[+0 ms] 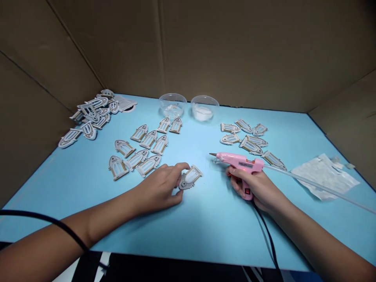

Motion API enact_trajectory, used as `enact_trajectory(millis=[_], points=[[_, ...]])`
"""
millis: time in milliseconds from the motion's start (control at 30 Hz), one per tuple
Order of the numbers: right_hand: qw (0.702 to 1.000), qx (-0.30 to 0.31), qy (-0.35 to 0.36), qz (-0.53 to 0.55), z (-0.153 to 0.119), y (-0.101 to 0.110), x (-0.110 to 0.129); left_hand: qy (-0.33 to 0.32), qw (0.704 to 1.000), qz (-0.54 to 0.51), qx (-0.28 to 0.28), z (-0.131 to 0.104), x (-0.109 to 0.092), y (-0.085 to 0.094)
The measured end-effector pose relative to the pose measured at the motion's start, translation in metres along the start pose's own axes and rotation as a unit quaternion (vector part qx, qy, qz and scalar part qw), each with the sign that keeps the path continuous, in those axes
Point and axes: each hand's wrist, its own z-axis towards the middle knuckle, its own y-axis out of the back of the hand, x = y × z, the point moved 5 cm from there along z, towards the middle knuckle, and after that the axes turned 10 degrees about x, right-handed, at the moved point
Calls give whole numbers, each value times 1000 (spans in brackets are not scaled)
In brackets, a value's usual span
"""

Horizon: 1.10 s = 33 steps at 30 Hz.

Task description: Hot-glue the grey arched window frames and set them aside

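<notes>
Left fingers (181, 167) pinch one arched window (191, 177); right fingers (236, 186) wrap one pink glue gun (241, 161); two clear bowls (205, 103) stand behind.

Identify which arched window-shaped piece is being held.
The arched piece pinched in the left hand, just left of the pink glue gun. It alone is gripped; the other arched pieces lie in groups, unheld.

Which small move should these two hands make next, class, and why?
Probably the right hand should bring the pink glue gun closer to the arched piece: the left hand holds that piece between thumb and finger, while the gun's nozzle stands apart from it.
</notes>
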Motion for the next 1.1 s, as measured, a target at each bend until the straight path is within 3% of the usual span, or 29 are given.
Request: enact_trajectory(millis=[133, 233, 300, 400, 467, 533, 700, 800, 933, 1100], points=[[998, -18, 44, 32, -2, 11, 4, -23, 1000, -5, 7, -1, -3, -1], [996, -32, 64, 51, -5, 16, 10, -66, 995, 61, 34, -1, -6, 0], [995, -39, 73, 53, -6, 18, 12, -12, 991, 132, 12, 1, 4, 9], [996, -30, 71, 49, -7, 16, 12, 162, 964, 203, -50, 2, 33, 30], [997, -21, 63, 43, -6, 13, 10, 212, 953, 209, -54, 2, 44, 37], [998, -17, 54, 37, -5, 11, 8, 181, 964, 194, -33, 4, 41, 35], [999, -4, 51, 7, -1, 6, 4, 32, 993, 110, 29, 4, 7, 11], [998, 15, 40, -46, -2, 4, 1, 30, 997, 72, 24, 3, 2, 5], [979, 57, 0, -193, -8, -7, -4, 28, 999, 3, 21, 5, 8, 5], [929, 82, 138, -335, -20, -33, 10, -55, 996, -64, 13, 4, 3, 5]])
